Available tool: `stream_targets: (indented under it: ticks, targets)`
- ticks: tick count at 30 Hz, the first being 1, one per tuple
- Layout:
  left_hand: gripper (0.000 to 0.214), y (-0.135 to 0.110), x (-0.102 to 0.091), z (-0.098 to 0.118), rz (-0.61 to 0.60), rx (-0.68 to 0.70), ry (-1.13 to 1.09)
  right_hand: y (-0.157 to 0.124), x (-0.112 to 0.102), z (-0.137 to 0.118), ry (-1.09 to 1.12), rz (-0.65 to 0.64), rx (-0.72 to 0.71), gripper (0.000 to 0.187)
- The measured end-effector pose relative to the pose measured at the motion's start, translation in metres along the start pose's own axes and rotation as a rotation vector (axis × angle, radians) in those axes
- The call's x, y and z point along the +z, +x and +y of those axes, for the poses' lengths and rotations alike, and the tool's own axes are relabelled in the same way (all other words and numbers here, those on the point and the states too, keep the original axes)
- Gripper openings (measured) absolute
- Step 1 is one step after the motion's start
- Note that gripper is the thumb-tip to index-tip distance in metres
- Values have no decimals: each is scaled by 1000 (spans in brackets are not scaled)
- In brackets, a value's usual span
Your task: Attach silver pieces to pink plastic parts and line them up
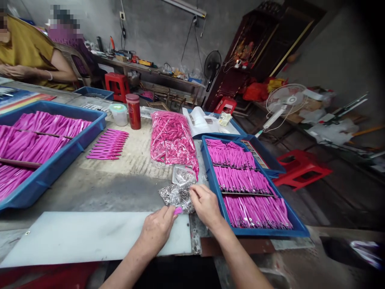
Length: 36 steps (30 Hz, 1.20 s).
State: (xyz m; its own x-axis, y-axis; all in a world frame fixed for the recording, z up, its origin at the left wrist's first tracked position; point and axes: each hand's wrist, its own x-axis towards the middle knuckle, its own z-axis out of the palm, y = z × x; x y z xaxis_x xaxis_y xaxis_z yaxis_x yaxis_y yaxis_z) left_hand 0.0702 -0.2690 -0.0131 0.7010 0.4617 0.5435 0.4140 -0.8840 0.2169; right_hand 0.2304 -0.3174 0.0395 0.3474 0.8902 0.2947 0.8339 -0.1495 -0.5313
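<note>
My left hand (158,226) is closed over the front of the white board, with the end of a slim magenta piece (178,210) poking out past the fingertips. My right hand (206,202) is at a clear plastic bag of small metal parts (180,196), its thumb and finger pinched at the bag's right side. Whatever sits in that pinch is too small to make out. Just behind the bag is a small clear tray (177,179) with more shiny bits. The white board (99,237) lies beneath my left hand.
Blue trays of magenta pieces flank me, one at left (69,146) and one at right (255,231). A bag of pink pieces (173,136), a row of magenta pieces (110,144), a red canister (133,112) and a lidded tub (118,115) stand behind. A co-worker (33,56) sits at far left.
</note>
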Motion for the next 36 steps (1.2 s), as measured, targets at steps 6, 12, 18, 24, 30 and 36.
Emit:
stream_targets:
  ticks: [6, 12, 18, 24, 30, 36]
  targets:
    - [16, -7, 7, -4, 18, 10, -6, 29, -8, 3, -149, 44, 7, 20]
    - [18, -5, 5, -4, 19, 13, -16, 54, -16, 1, -324, -82, 63, 21]
    - [16, -7, 7, -5, 30, 8, -24, 96, -8, 1, -510, -320, -29, 27]
    - [17, -7, 9, -4, 34, -1, -21, 128, 33, -4, -498, -477, -153, 27]
    - [19, -10, 11, -3, -7, -43, -15, 148, 80, -19, -516, -500, -149, 28]
    - [15, -11, 11, -1, -61, -78, -30, 154, 109, -28, -552, -459, -49, 29]
